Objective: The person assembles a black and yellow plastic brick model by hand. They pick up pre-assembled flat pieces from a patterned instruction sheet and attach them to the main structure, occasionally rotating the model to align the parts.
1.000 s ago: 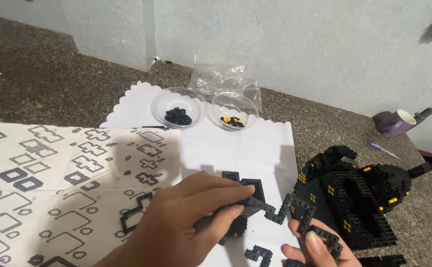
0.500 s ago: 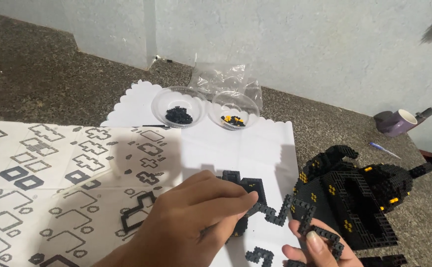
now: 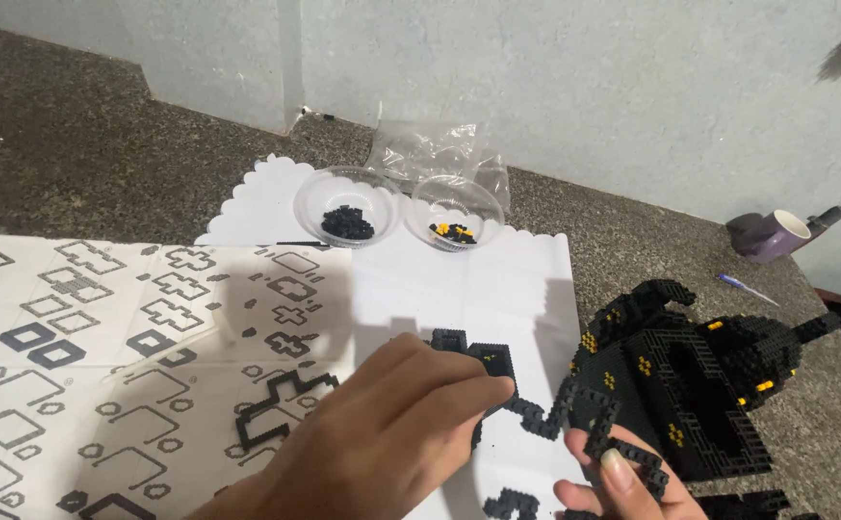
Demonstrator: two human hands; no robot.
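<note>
Assembly step — our left hand (image 3: 391, 433) pinches the black brick section (image 3: 497, 385); right hand (image 3: 622, 481) grips its chain end (image 3: 622, 453); next likely needs pressing studs aligned.

Home hobby floor: block model (image 3: 690, 385)

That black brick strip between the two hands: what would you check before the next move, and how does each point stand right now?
1. Left hand fingertips on the black brick strip: ok.
2. Right hand holding the strip's other end: ok.
3. Strip joined to the black brick model: cannot tell.
4. Bowl of black pieces upright on the white paper: ok.
5. Bowl of black and yellow pieces upright: ok.
</note>
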